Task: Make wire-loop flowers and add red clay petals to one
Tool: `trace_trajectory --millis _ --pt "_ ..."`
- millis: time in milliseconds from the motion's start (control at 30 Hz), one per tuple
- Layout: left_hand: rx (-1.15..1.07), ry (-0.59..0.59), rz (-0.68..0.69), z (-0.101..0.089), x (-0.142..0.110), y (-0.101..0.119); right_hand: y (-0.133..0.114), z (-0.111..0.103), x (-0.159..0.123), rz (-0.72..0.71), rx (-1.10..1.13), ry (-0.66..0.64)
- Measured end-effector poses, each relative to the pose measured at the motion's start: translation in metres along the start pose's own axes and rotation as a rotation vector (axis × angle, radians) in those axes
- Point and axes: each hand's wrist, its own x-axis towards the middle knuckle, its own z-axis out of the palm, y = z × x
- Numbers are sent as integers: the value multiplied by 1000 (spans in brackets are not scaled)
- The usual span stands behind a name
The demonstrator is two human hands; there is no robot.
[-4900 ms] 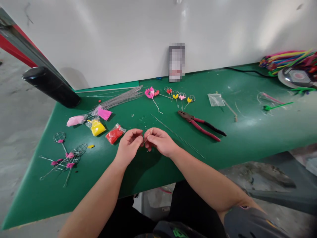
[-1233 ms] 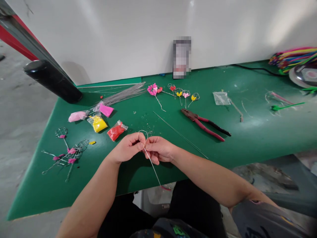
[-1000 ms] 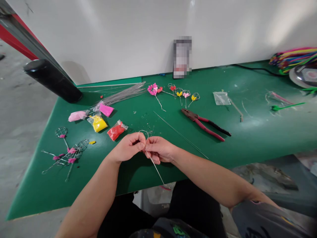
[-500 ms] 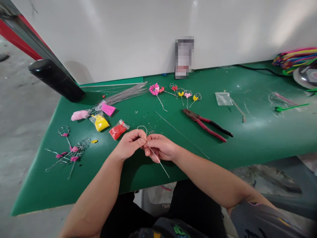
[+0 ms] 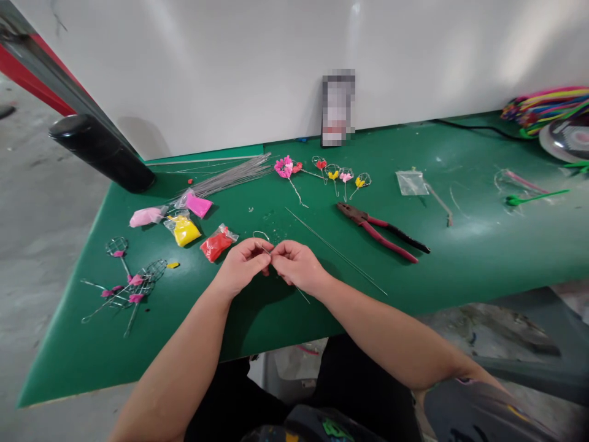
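My left hand (image 5: 242, 265) and my right hand (image 5: 297, 264) meet over the green table (image 5: 460, 245), fingertips pinched together on a thin silver wire (image 5: 260, 235). The wire curls into a small loop just above the left fingers, and its straight tail runs out below my right hand toward me. Both hands are closed on it. A red bead bag (image 5: 217, 242) lies just left of my left hand.
Red-handled pliers (image 5: 380, 231) and a long straight wire (image 5: 335, 250) lie right of my hands. Yellow (image 5: 184, 229) and pink bead bags (image 5: 197, 204), a wire bundle (image 5: 232, 175), finished bead flowers (image 5: 322, 172) and wire-mesh pieces (image 5: 129, 285) are spread around.
The wire's tail has tilted flatter and looks shorter below my hands. Both hands have shifted slightly up the table, still pinching the loop.
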Motion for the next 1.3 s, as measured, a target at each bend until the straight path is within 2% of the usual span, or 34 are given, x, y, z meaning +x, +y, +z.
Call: trace_trajectory --millis 133,267,467,733,833,1067,1300 --pt "153 108 -9 4 -1 0 7 0 -1 -253 -325 206" --pt "174 140 7 6 -2 0 9 -1 -2 -376 -517 302" --pt "107 166 -26 10 -3 1 12 0 -2 -489 -727 328" --pt "24 189 -83 12 -2 0 17 -1 -1 -607 -837 306" --pt "14 195 -86 12 -1 0 16 -1 0 -598 -800 297" --pt "-4 201 -51 11 -1 0 14 1 1 -514 -530 206" --pt "42 137 -63 12 -4 6 5 -1 4 -284 -93 220"
